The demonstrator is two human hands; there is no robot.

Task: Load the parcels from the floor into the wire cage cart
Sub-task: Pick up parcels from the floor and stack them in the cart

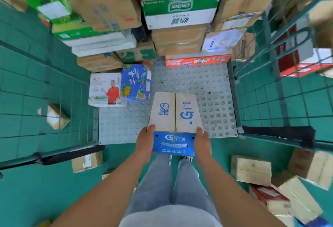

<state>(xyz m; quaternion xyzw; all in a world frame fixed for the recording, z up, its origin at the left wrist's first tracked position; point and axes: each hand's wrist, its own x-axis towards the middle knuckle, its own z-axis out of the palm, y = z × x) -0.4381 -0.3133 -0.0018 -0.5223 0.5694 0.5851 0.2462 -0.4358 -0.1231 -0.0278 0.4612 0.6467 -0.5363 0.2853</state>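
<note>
Both the left hand [145, 141] and right hand [202, 143] clasp the near end of a milk carton [175, 116] held over the cart's studded floor [207, 86], a stiff, likely heavy box best gripped low at both sides.

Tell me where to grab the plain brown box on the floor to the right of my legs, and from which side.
Take the brown box by its two short ends, one hand on each, coming down from above. It lies flat with its broad top face up, and another box sits close on its right, so that end looks tight. There is probably no handle to use.
</note>
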